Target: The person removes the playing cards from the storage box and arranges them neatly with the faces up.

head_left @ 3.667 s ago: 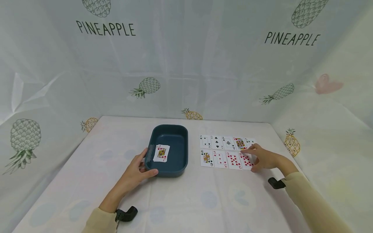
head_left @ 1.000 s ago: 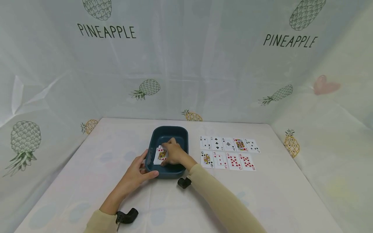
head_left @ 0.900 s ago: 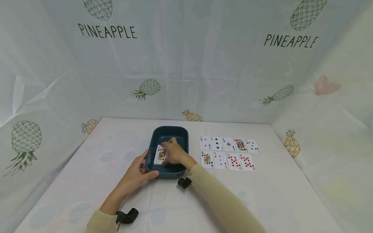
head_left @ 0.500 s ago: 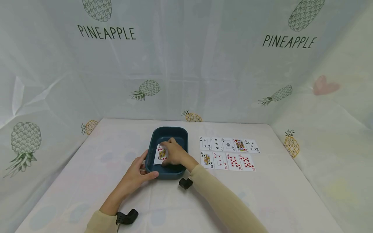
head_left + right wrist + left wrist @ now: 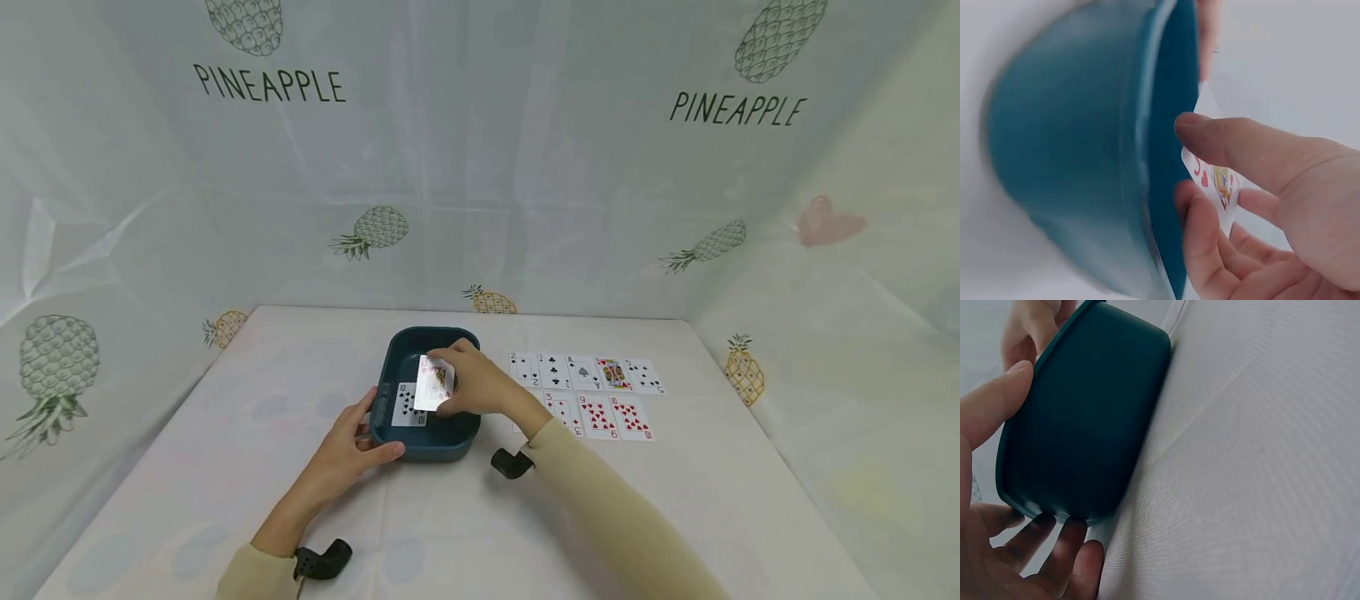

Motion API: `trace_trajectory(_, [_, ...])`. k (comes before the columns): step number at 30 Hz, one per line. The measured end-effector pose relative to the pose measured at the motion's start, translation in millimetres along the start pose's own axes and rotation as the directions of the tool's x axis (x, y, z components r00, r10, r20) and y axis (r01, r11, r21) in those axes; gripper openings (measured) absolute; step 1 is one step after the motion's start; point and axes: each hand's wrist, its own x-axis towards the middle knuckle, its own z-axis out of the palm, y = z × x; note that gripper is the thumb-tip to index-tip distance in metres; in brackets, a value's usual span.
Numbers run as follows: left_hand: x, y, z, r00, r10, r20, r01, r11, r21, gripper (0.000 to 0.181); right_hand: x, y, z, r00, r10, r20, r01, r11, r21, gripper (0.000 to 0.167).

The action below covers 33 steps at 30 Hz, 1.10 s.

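The right hand [image 5: 480, 383] pinches a jack of hearts playing card [image 5: 432, 385], lifted and tilted over a dark teal plastic tub [image 5: 431, 453]. In the right wrist view, the thumb lies across the face of the card [image 5: 1221, 182], with the other fingers behind or beside it. A black ten card [image 5: 406, 407] lies face up inside, near the left wall. At the near left corner of the tub, the left hand [image 5: 347, 450] grips it. The left wrist view has the thumb at the rim of the tub [image 5: 1091, 412] and the fingers against its side wall.
To the right of the tub, playing cards lie face up in two rows, among them an ace of spades [image 5: 587, 372] and a nine of hearts [image 5: 597, 417]. My right forearm covers part of the lower row. A printed sheet [image 5: 517, 242] rises behind the white table [image 5: 585, 517].
From between the two rows' right end, the right hand moved into the tub, took the jack of hearts and lifted it slightly rightward, exposing the black ten. The left hand kept its place.
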Motion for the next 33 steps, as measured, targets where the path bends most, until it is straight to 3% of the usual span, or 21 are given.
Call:
trace_trajectory(7, [-0.8, 0.8, 1.4, 1.000, -0.019, -0.011, 0.019, 1.000, 0.002, 0.116, -36.1, 24.0, -32.3, 1.000, 0.017, 0.016, -0.018, 0.999, 0.035, 0.089])
trace_trajectory(14, [-0.4, 1.3, 2.8, 1.000, -0.017, 0.007, 0.018, 1.000, -0.020, 0.113, -92.2, 72.8, -77.0, 1.000, -0.002, 0.030, 0.001, 0.999, 0.040, 0.092])
trace_trajectory(21, [-0.5, 2.3, 2.1, 1.000, -0.027, -0.010, 0.027, 1.000, 0.012, 0.113, -159.8, 133.6, -110.8, 0.993, 0.116, 0.022, -0.116, 0.993, -0.012, 0.092])
trace_trajectory(25, [-0.4, 1.6, 1.5, 1.000, -0.028, -0.008, 0.028, 0.999, 0.021, 0.113, -196.8, 165.8, -125.6, 0.989, 0.141, 0.034, -0.140, 0.989, -0.039, 0.091])
trace_trajectory(29, [-0.5, 0.5, -0.2, 1.000, -0.025, -0.002, 0.025, 1.000, 0.011, 0.113, -221.1, 189.9, -135.9, 0.984, 0.175, 0.039, -0.172, 0.983, -0.058, 0.088])
trace_trajectory(33, [-1.2, 1.1, -0.2, 1.000, -0.020, 0.004, 0.020, 1.000, 0.014, 0.112, -232.9, 207.4, -141.6, 0.969, 0.235, 0.070, -0.229, 0.970, -0.083, 0.087])
